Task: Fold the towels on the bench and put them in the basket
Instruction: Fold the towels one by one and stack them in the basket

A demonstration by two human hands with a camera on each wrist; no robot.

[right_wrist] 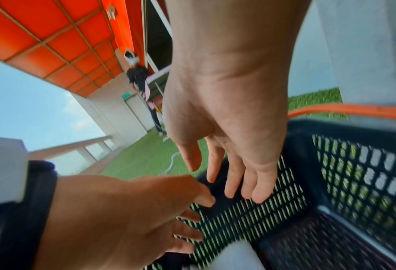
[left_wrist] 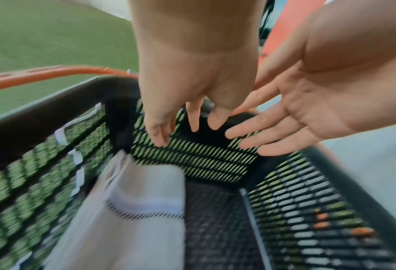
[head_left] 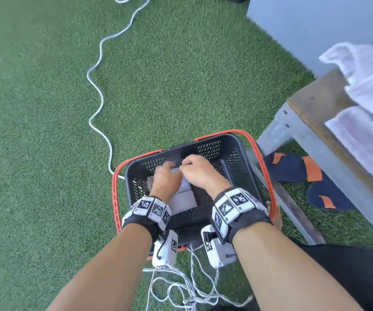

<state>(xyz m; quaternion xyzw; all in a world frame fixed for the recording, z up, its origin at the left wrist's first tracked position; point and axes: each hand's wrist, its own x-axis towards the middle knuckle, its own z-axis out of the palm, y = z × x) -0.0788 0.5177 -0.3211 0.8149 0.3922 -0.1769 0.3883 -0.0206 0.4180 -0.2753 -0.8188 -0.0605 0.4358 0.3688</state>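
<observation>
A white cord (head_left: 100, 70) is snaking across the green turf (head_left: 35, 108) on the left and running down to the near-left corner of the basket (head_left: 237, 151). The basket, black mesh with orange handles, is sitting on the turf just beside the leg of the desk (head_left: 311, 102). A folded white towel (head_left: 184, 196) is lying flat on the basket floor toward its left side, with a woven stripe showing across it.

The left hand (head_left: 166, 178) is hovering over the towel inside the basket; in the left wrist view its fingers (left_wrist: 156, 131) are hanging spread and relaxed above the mesh, gripping nothing. The right hand (head_left: 200, 171) is sitting close beside it, thumbs nearly meeting, and its fingers (right_wrist: 250, 184) are also reaching straight and loose toward the far wall of the basket, holding nothing.

To the right, unfolded white towels (head_left: 369, 79) are lying rumpled on the desk top, with one (head_left: 360, 140) draping over the near edge. A pair of dark sandals (head_left: 311, 176) with orange straps is resting on the turf under the desk.
</observation>
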